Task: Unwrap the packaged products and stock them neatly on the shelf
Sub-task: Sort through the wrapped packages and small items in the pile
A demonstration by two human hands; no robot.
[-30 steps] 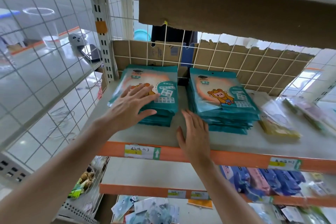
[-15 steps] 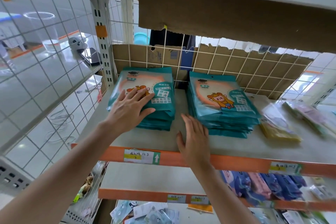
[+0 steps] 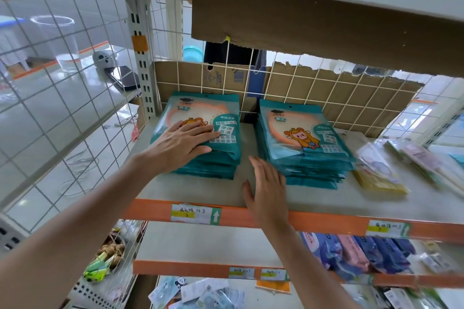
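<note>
Resting flat-fingered, left hand point(image 3: 180, 145) tops the left stack point(image 3: 216, 165); right hand point(image 3: 268, 188) lies flat on bare shelf point(image 3: 188, 188) beside right stack point(image 3: 308, 158).

Bright, even daylight comes through the wire grid point(image 3: 326, 93) at the back. Shadows are soft. Wide-angle bending and blur smear the right edge.

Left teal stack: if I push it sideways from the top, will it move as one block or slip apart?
Likely to shear: the left teal stack is loose flat pouches with glossy film, and its lower edges sit uneven. Probably light and floppy, being thin packets. The left hand lying flat on top should steady it.
</note>
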